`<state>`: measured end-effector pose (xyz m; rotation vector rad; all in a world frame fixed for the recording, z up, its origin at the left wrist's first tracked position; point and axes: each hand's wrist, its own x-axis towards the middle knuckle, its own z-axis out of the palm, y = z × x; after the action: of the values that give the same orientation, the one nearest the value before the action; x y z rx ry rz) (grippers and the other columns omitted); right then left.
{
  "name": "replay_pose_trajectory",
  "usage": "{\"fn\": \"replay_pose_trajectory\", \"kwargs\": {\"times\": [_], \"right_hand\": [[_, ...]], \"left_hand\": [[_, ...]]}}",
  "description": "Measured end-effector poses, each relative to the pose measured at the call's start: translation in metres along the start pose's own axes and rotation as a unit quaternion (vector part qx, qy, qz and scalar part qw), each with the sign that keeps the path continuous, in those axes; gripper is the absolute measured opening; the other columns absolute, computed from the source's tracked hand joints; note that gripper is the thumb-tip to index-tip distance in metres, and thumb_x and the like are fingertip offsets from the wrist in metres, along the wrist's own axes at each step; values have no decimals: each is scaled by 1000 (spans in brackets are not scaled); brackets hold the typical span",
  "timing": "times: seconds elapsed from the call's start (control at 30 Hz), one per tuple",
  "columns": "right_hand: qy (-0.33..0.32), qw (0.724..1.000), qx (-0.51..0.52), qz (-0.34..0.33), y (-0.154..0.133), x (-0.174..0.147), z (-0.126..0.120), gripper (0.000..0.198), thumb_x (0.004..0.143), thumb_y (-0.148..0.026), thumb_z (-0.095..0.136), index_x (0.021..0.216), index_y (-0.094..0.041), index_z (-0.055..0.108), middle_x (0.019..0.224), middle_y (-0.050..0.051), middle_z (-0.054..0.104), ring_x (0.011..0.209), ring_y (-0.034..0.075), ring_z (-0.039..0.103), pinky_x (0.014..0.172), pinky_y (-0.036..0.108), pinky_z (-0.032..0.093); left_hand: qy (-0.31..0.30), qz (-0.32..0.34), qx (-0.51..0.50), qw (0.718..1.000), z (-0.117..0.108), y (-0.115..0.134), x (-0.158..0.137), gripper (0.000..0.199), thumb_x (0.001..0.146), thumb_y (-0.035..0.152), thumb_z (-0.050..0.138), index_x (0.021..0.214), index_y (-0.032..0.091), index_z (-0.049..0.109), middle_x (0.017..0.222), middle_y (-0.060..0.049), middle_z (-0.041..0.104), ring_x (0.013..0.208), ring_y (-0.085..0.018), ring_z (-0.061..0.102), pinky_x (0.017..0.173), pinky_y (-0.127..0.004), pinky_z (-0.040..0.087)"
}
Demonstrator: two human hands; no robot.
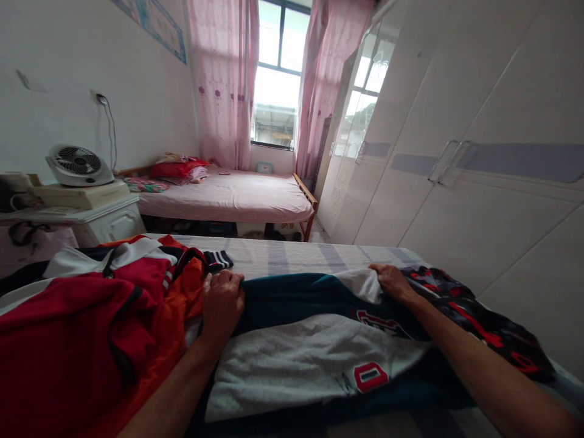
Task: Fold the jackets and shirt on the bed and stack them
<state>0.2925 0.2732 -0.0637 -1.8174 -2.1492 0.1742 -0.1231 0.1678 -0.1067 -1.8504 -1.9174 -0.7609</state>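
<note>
A grey and dark teal long-sleeved top (292,350) with red letter patches lies spread across the near bed. My left hand (223,298) is closed on its far left edge, fingers curled over the dark teal cloth. At the far right of the top, my right hand (390,281) grips it beside a pale grey part; its fingertips are partly hidden by the cloth. Left of my left arm lies a heap of clothes, with a red and white jacket (86,322) over an orange garment (194,289). Beyond my right forearm is a black garment with red print (483,322).
The near bed has a striped, pale sheet (292,258). Behind it stands a second bed with a pink sheet (237,194). A small fan (79,163) sits on a box on the white cabinet (114,222) at left. A tall white wardrobe (410,128) lines the right side.
</note>
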Motion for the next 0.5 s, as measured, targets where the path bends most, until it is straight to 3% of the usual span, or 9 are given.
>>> {"fn": "replay_pose_trajectory", "kwargs": {"times": [0.1,0.27,0.4,0.5], "right_hand": [[100,993,49,31,3,0,-2,36,81,-29,36,95,-20,68,83,8,71,82,23,64,70,29,47],[161,982,84,47,2,1,-11,31,79,-34,41,86,-20,68,62,4,66,60,20,61,56,28,45],[252,965,65,40,-1,7,-33,35,82,-34,37,94,-19,66,77,8,68,71,22,62,65,30,43],[285,957,42,23,0,13,-43,33,81,-34,40,92,-17,66,74,9,67,71,24,61,66,31,42]], "left_hand": [[-3,1,1,1000,-2,1,0,22,81,17,49,98,17,64,94,-8,62,94,-26,56,102,-48,31],[-1,3,0,1000,-3,3,0,22,81,16,49,97,17,64,95,-9,62,93,-27,56,101,-50,31],[1,9,0,1000,-2,2,-1,22,82,17,49,98,17,64,94,-9,62,93,-26,56,100,-49,33],[2,12,3,1000,-2,2,-2,22,83,18,49,99,16,63,94,-9,61,93,-27,56,100,-49,32]]}}
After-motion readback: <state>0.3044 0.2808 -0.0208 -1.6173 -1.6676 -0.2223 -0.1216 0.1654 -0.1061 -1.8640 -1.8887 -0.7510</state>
